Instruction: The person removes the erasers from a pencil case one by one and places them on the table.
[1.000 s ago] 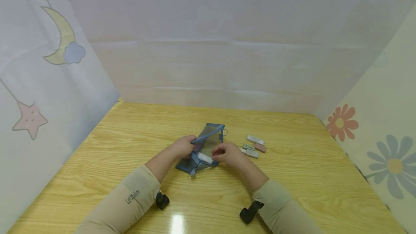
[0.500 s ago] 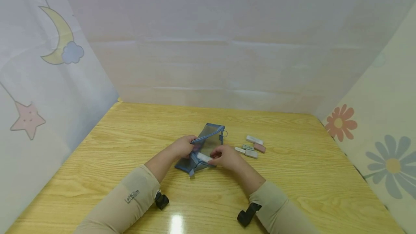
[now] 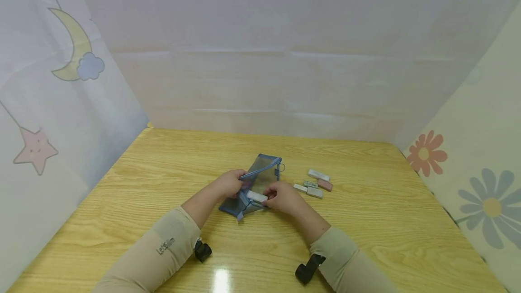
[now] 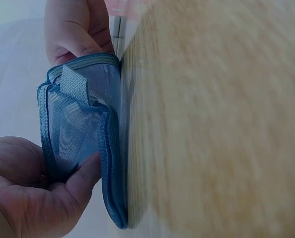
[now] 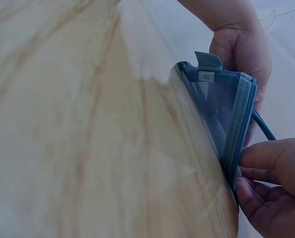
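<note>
A blue-edged mesh zip pouch (image 3: 260,171) lies on the table, its zipper edge spread apart. My left hand (image 3: 229,184) grips its left side, the thumb (image 4: 90,171) against the mesh in the left wrist view. In the pouch's mouth sits a white eraser (image 3: 256,196). My right hand (image 3: 283,196) is at the eraser's right end and seems to pinch it between thumb and fingers. The right wrist view has the right hand (image 5: 279,178) at the zipper edge, where the eraser itself is hidden.
Right of the pouch lie several erasers: a long white eraser (image 3: 319,175), a pink eraser (image 3: 324,185), a green-patterned eraser (image 3: 311,184) and paler ones. Printed cloth walls (image 3: 228,80) close off the wooden table (image 3: 183,148) behind and at both sides.
My right hand has shifted slightly left and its fingers have closed in on the white eraser's end, uncovering a small pale eraser on the table. The left hand keeps its grip.
</note>
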### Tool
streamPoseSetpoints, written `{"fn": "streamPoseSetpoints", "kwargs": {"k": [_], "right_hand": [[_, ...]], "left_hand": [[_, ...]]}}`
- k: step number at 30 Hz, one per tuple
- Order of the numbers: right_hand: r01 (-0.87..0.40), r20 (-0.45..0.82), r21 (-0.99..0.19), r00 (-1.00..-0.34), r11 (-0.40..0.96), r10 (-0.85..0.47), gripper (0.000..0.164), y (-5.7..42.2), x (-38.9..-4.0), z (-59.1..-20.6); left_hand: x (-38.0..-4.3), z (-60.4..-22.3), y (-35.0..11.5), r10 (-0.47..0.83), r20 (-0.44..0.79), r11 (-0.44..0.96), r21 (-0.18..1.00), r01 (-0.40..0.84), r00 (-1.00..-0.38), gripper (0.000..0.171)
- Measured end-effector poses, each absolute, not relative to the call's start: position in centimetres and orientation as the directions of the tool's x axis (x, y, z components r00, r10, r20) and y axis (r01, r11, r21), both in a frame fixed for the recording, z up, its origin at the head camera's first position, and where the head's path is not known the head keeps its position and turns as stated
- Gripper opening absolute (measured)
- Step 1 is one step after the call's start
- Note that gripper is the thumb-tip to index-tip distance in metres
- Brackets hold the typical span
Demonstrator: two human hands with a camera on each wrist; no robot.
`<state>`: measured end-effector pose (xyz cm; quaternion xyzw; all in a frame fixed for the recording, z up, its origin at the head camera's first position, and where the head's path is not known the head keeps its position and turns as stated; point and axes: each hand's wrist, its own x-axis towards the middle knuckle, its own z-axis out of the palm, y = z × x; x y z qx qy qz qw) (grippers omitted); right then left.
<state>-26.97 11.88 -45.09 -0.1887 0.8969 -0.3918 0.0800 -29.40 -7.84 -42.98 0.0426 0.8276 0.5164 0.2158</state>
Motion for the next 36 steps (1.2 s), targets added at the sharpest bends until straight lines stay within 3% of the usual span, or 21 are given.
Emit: {"fn": "streamPoseSetpoints", "kwargs": {"k": [25,36], "right_hand": [[-0.242,0.021,-0.721,-0.944,0.65,-0.329,0.008,13.0,-26.7,-44.4],[-0.137,-0.073,-0.771,-0.951,0.622,-0.3,0.012,15.3,-26.7,-43.1]], "left_hand": [[-29.5,-43.1,-7.8,0.297,-0.3,0.485,0.865,-0.128,-0.906,0.033],[-29.3,-42.9,-7.8,0.299,-0.316,0.481,0.865,-0.144,-0.901,0.037]]}}
